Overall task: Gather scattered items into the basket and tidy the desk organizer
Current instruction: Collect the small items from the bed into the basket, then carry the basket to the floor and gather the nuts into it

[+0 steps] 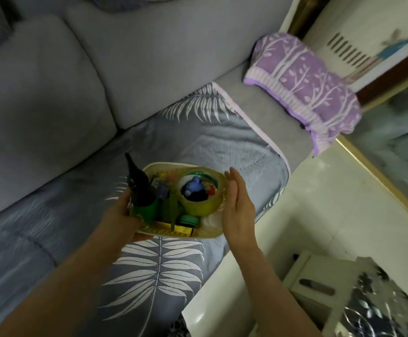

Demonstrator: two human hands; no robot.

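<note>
The basket (186, 233), packed with a tape roll (199, 195) and a black bottle (141, 188), is gripped underneath its left end by the left hand (122, 215) above the sofa quilt (159, 271); the right hand (238, 203) is held flat and open against its right rim, apparently for steadiness.

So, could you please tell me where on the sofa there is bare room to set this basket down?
The leaf-print cover lies bare beyond the basket, up to the grey back cushions. The basket itself is crowded with a tape roll and a dark bottle.
</note>
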